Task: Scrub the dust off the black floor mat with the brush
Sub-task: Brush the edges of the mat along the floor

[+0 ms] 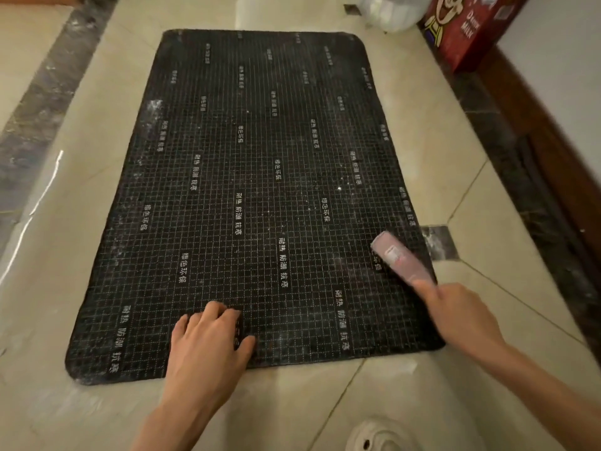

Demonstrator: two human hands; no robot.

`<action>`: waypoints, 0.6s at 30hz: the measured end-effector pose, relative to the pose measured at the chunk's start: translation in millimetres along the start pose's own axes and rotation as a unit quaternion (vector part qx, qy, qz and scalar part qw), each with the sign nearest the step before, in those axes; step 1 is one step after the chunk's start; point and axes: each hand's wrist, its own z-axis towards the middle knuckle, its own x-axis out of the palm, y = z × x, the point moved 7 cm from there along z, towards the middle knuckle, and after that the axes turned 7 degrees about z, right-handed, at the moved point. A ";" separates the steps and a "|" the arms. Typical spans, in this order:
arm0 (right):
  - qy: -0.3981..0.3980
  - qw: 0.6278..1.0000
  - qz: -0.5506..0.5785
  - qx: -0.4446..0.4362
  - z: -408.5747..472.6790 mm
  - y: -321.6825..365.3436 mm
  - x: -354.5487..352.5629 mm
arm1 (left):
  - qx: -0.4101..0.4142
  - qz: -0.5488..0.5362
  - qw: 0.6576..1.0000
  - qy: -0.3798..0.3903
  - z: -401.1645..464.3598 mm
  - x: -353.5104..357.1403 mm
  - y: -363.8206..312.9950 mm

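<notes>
Right hand (455,315) has its fingers curled round the near end of the brush (399,257), which angles away up and to the left of it and sits down on the mat (253,177) close to the mat's right edge. It's blurry there, so can't say how hard it's pressing. Left hand (208,340) is off to the left, fingers lightly bent and resting on the mat's near edge, pinning it to the floor (487,196).

The mat looks thin and floppy, probably light enough to slide or bunch on those glossy tiles, so I reckon that pinning hand matters. The brush seems small, stiff and light, and the end is the obvious place to hold it. Pale dust shows around the brush and on the far left edge.

Beyond the mat there's a red box (468,30) by the wall.
</notes>
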 end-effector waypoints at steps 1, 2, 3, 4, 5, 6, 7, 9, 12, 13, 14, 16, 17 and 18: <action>0.017 1.000 -0.013 -0.012 -16.8 1.7 11.3 | -0.003 -0.002 1.000 0.002 1.2 -0.5 -1.3; 0.036 0.999 -0.025 -0.019 -34.6 4.4 21.9 | -0.008 -0.001 1.000 0.005 2.5 -1.7 -3.3; 0.042 0.998 -0.032 -0.029 -48.6 6.2 27.7 | -0.014 0.001 1.000 0.004 4.3 -3.0 -6.9; 0.045 0.998 -0.040 -0.032 -53.4 8.5 28.9 | -0.019 0.003 1.000 -0.002 7.2 -5.7 -11.6; 0.038 0.998 -0.040 -0.040 -49.5 11.6 26.8 | -0.023 0.005 1.000 -0.009 10.1 -8.0 -17.8; 0.037 0.997 -0.045 -0.043 -42.3 15.3 25.1 | -0.020 0.007 1.000 -0.015 14.4 -10.8 -27.2; 0.038 0.997 -0.047 -0.049 -32.1 20.5 23.7 | -0.009 0.011 1.000 -0.019 20.1 -13.4 -39.9; 0.043 0.998 -0.020 -0.044 -11.6 32.3 20.1 | 0.022 0.013 1.000 -0.014 30.8 -17.6 -72.9; 0.037 0.998 0.056 -0.016 10.6 34.6 16.7 | 0.094 0.014 0.995 -0.011 43.3 -27.8 -127.8; 0.042 0.994 0.099 -0.003 10.8 30.6 16.6 | 0.115 0.018 0.993 -0.012 46.1 -30.9 -139.6; 0.055 0.988 0.146 0.013 4.7 24.0 22.7 | 0.129 0.025 0.991 -0.010 47.5 -30.9 -143.2; 0.060 0.970 0.232 0.050 -21.2 0.0 27.4 | 0.152 0.045 0.987 -0.020 51.7 -34.7 -149.7; 0.059 0.963 0.252 0.075 -38.5 -13.6 31.4 | 0.154 0.046 0.987 -0.022 53.4 -33.6 -148.3; 0.056 0.957 0.263 0.108 -56.0 -28.1 35.8 | 0.159 0.043 0.986 -0.020 55.1 -31.8 -148.7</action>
